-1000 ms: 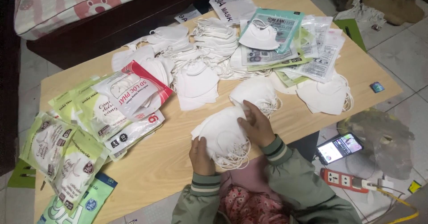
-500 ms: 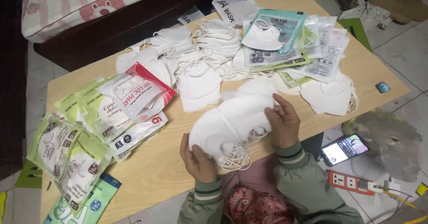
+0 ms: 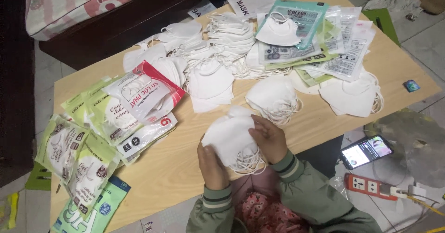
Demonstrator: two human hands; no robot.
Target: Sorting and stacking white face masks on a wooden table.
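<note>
Both hands grip a stack of white face masks just above the near edge of a light wooden table. My left hand holds the stack from below and on its left. From the right, my right hand presses against it, fingers on top. Elastic ear loops hang from the stack's underside. Another pile of white masks lies on the table just beyond my right hand.
Packaged masks in green and clear bags cover the table's left. A red-trimmed pack and loose white masks sit mid-table, more packs at the far right. On the floor lie a lit phone and a power strip.
The mask stack was spread wide between my hands half a second ago. Now my hands have drawn closer and squeezed it into a tighter bundle, slightly lower toward me.
</note>
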